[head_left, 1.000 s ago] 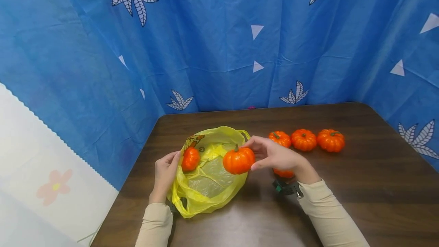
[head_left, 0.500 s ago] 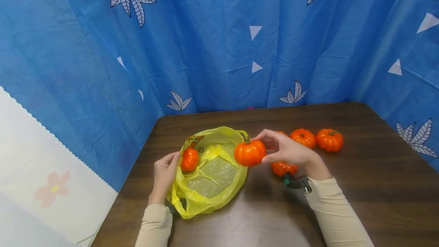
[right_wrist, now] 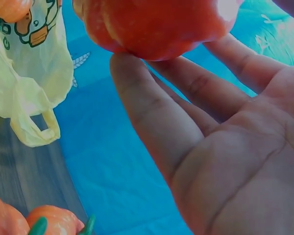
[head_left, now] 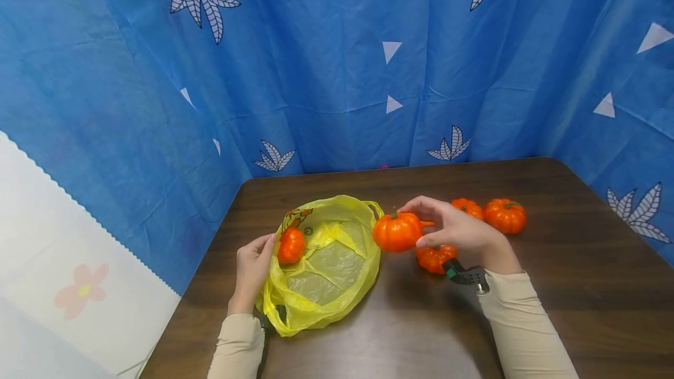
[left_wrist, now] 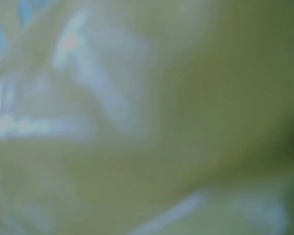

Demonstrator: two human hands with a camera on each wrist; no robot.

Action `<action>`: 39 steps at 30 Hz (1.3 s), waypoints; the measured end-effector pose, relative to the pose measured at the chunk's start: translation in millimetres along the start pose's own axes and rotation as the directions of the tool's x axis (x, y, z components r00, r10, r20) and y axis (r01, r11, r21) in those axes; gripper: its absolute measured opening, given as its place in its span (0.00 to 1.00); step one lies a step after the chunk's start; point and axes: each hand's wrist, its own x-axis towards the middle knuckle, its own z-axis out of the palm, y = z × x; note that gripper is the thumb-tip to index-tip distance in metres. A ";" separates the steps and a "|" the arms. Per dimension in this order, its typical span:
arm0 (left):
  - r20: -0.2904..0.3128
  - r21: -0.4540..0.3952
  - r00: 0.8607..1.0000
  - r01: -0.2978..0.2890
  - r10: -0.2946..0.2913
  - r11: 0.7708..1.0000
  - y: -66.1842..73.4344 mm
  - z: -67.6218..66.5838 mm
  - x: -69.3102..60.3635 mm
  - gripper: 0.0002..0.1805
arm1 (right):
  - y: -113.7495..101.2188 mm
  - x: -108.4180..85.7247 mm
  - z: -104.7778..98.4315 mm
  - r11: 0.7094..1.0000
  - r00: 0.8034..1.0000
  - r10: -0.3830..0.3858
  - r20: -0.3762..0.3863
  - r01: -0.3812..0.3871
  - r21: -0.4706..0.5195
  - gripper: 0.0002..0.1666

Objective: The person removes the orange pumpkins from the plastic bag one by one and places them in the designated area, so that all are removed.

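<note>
My left hand (head_left: 254, 268) pinches the left rim of an open yellow plastic bag (head_left: 316, 316), whose film fills the left wrist view as a blur. Inside the bag, against its left wall, lies one small orange pumpkin (head_left: 292, 245). My right hand (head_left: 460, 230) holds another orange pumpkin (head_left: 396, 233) by its side, stem up, just past the bag's right rim. From the right wrist view, the fingertips touch the held pumpkin (right_wrist: 157, 27) from below. Beneath the right hand, on the table, sits a pumpkin (head_left: 433, 259).
Farther back on the right, two pumpkins (head_left: 467, 208) (head_left: 505, 216) stand on the dark wooden table (head_left: 579, 285). An orange sliver between the right hand's fingers suggests another one, mostly hidden. A blue curtain (head_left: 342, 75) hangs behind and beside the table.
The right hand has moved right with its pumpkin, from over the bag's opening to beyond the right rim. The left hand and the bag have stayed nearly still.
</note>
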 end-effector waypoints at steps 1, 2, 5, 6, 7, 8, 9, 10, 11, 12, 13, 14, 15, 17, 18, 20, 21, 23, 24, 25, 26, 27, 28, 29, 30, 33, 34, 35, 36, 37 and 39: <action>0.002 -0.001 1.000 0.002 -0.002 1.000 0.0 0.0 0.0 0.13 | 0.5 -1.0 -0.7 1.000 1.000 0.005 0.000 -0.005 0.003 0.32; 0.003 -0.002 1.000 0.005 -0.005 1.000 0.1 0.0 -0.1 0.13 | 0.9 -1.8 -1.5 1.000 1.000 0.009 0.002 -0.009 0.008 0.33; 0.008 -0.004 1.000 0.019 -0.019 1.000 0.0 0.1 -0.3 0.14 | 2.1 -4.5 -3.8 0.999 0.999 0.037 0.000 -0.037 0.027 0.36; 0.010 -0.004 1.000 0.024 -0.024 1.000 -0.1 0.1 -0.4 0.14 | 2.5 -5.4 -4.8 0.998 0.999 0.046 0.001 -0.046 0.037 0.37; 0.011 -0.006 1.000 0.027 -0.027 1.000 -0.1 0.2 -0.4 0.14 | 2.8 -6.4 -5.9 0.997 0.998 0.058 -0.001 -0.058 0.047 0.37; 0.012 -0.005 1.000 0.029 -0.029 1.000 -0.2 0.2 -0.4 0.14 | 3.4 -7.4 -7.1 0.996 0.998 0.069 -0.002 -0.069 0.054 0.38; 0.012 -0.004 1.000 0.029 -0.029 1.000 -0.2 0.3 -0.4 0.14 | 4.0 -8.6 -8.4 0.995 0.997 0.078 -0.003 -0.078 0.063 0.38; 0.012 -0.004 1.000 0.028 -0.028 1.000 -0.1 0.4 -0.4 0.14 | 4.6 -9.9 -9.8 0.994 0.997 0.078 0.001 -0.078 0.076 0.37; 0.012 -0.002 1.000 0.026 -0.026 1.000 -0.2 0.4 -0.4 0.14 | 5.2 -11.2 -11.4 0.992 0.997 0.080 0.007 -0.080 0.099 0.37; 0.011 -0.001 1.000 0.025 -0.025 1.000 -0.2 0.4 -0.4 0.14 | 6.3 -12.6 -13.2 0.993 0.998 0.069 0.006 -0.069 0.092 0.37; 0.011 -0.001 1.000 0.022 -0.022 1.000 -0.2 0.3 -0.5 0.14 | 7.0 -14.0 -15.0 0.993 0.998 0.061 0.008 -0.062 0.098 0.36; 0.010 0.000 1.000 0.021 -0.021 1.000 -0.2 0.2 -0.6 0.14 | 7.7 -15.4 -16.9 0.992 0.998 0.059 0.013 -0.061 0.114 0.36; 0.010 -0.001 1.000 0.019 -0.019 1.000 -0.1 0.1 -0.6 0.13 | 8.2 -16.7 -18.7 0.991 0.998 0.056 0.011 -0.057 0.117 0.36; 0.010 -0.001 1.000 0.017 -0.017 1.000 0.0 -0.1 -0.5 0.14 | 9.0 -19.2 -22.1 0.992 0.999 0.053 0.003 -0.053 0.118 0.35; 0.010 -0.002 1.000 0.017 -0.017 1.000 0.0 -0.2 -0.5 0.14 | 9.4 -20.4 -23.7 0.993 0.999 0.047 -0.003 -0.046 0.111 0.35; 0.010 0.000 1.000 0.025 -0.025 1.000 -0.3 -0.4 -0.4 0.14 | 9.9 -22.9 -26.3 0.990 0.999 0.052 -0.007 -0.050 0.131 0.35; 0.011 0.000 0.999 0.030 -0.030 1.000 -0.6 -0.4 -0.2 0.14 | 10.4 -24.1 -27.7 0.990 0.999 0.044 -0.011 -0.043 0.132 0.35; 0.014 0.000 0.999 0.041 -0.041 0.999 -1.0 -0.6 0.0 0.14 | 11.5 -26.2 -30.3 0.988 1.000 0.030 -0.009 -0.028 0.150 0.36; 0.016 0.001 0.999 0.049 -0.049 0.999 -1.4 -0.7 0.1 0.15 | 12.1 -27.2 -31.6 0.987 1.000 0.026 -0.007 -0.025 0.161 0.36; 0.017 0.002 0.998 0.055 -0.055 0.998 -1.6 -0.8 0.2 0.15 | 12.8 -28.0 -32.8 0.986 1.000 0.024 -0.005 -0.023 0.167 0.36; 0.019 0.002 0.998 0.059 -0.059 0.998 -1.7 -0.9 0.3 0.15 | 13.4 -28.8 -34.0 0.985 1.000 0.020 -0.003 -0.020 0.169 0.36; 0.020 0.003 0.998 0.061 -0.061 0.998 -1.8 -1.0 0.5 0.15 | 14.4 -29.6 -35.4 0.986 1.000 0.020 -0.003 -0.019 0.167 0.35; 0.022 0.003 0.998 0.063 -0.063 0.998 -1.8 -1.1 0.6 0.16 | 15.7 -30.3 -36.6 0.987 1.000 0.018 -0.003 -0.017 0.158 0.35; 0.022 0.004 0.998 0.065 -0.065 0.998 -1.9 -1.2 0.6 0.16 | 16.9 -31.1 -37.8 0.988 1.000 0.021 -0.002 -0.020 0.154 0.34; 0.022 0.005 0.998 0.066 -0.066 0.998 -1.9 -1.3 0.6 0.16 | 18.3 -31.9 -39.0 0.988 1.000 0.027 -0.004 -0.026 0.151 0.34; 0.023 0.006 0.998 0.065 -0.065 0.998 -1.5 -1.4 0.6 0.15 | 23.6 -34.3 -42.6 0.990 0.999 0.041 -0.021 -0.038 0.139 0.33; 0.024 0.005 0.998 0.065 -0.065 0.998 -1.4 -1.3 0.6 0.15 | 25.2 -35.0 -43.7 0.989 0.999 0.045 -0.030 -0.041 0.140 0.33; 0.023 0.005 0.998 0.064 -0.064 0.998 -1.2 -1.3 0.6 0.15 | 26.6 -35.9 -44.6 0.988 0.998 0.053 -0.040 -0.047 0.145 0.33; 0.023 0.004 0.998 0.062 -0.062 0.998 -1.0 -1.1 0.6 0.15 | 28.1 -36.7 -45.5 0.989 0.997 0.057 -0.054 -0.049 0.143 0.34; 0.022 0.003 0.998 0.060 -0.060 0.998 -0.9 -1.1 0.5 0.15 | 29.6 -37.2 -46.5 0.989 0.996 0.058 -0.063 -0.049 0.141 0.35; 0.019 0.001 0.998 0.053 -0.053 0.999 -0.8 -0.9 0.3 0.15 | 32.4 -38.7 -48.1 0.989 0.994 0.068 -0.080 -0.057 0.138 0.37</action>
